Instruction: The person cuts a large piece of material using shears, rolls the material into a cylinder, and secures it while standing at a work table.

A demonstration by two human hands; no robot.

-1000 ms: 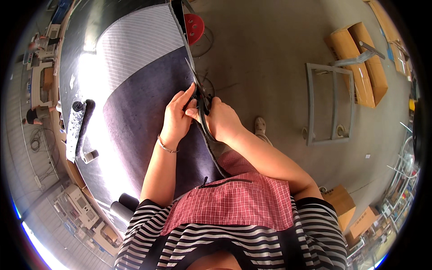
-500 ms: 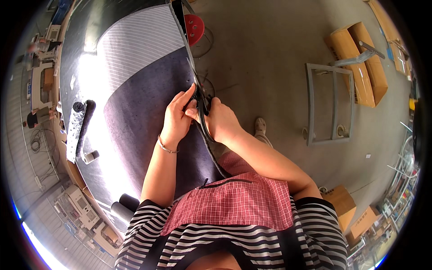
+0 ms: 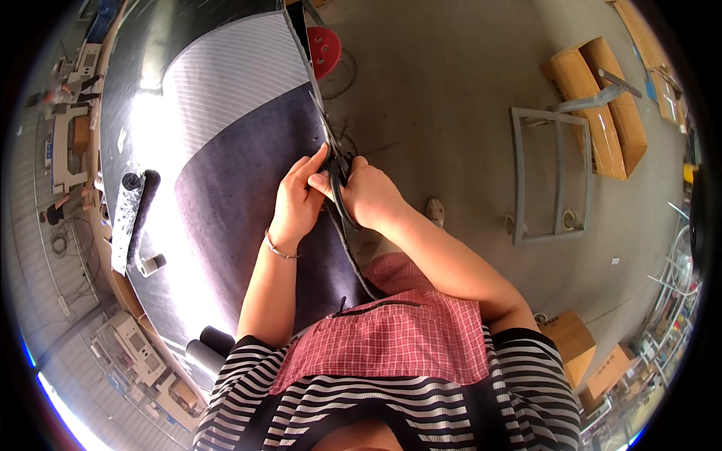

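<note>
A pair of scissors [image 3: 336,188] with black handles is in my right hand [image 3: 370,197], which is closed around the grips. The blades point away from me along the right edge of a dark purple-blue fabric [image 3: 248,173] lying on the table. At that same edge my left hand [image 3: 299,201] pinches the fabric beside the scissors, its index finger stretched along the border. A narrow dark edge strip [image 3: 350,259] of the fabric hangs from my hands down toward my apron. Beyond the purple part lies a light grey striped section [image 3: 237,75]. My fingers partly hide the cutting point.
On the table's left lie a dark roll in clear wrap [image 3: 129,218] and a small white roll [image 3: 153,263]. A red stool [image 3: 324,52] stands past the table edge. To the right are a grey metal cart [image 3: 517,177] and an open cardboard box [image 3: 602,113].
The scissor blades show more plainly, one tip now apart from the fabric edge. My right hand has shifted slightly; my left hand stays nearly in place.
</note>
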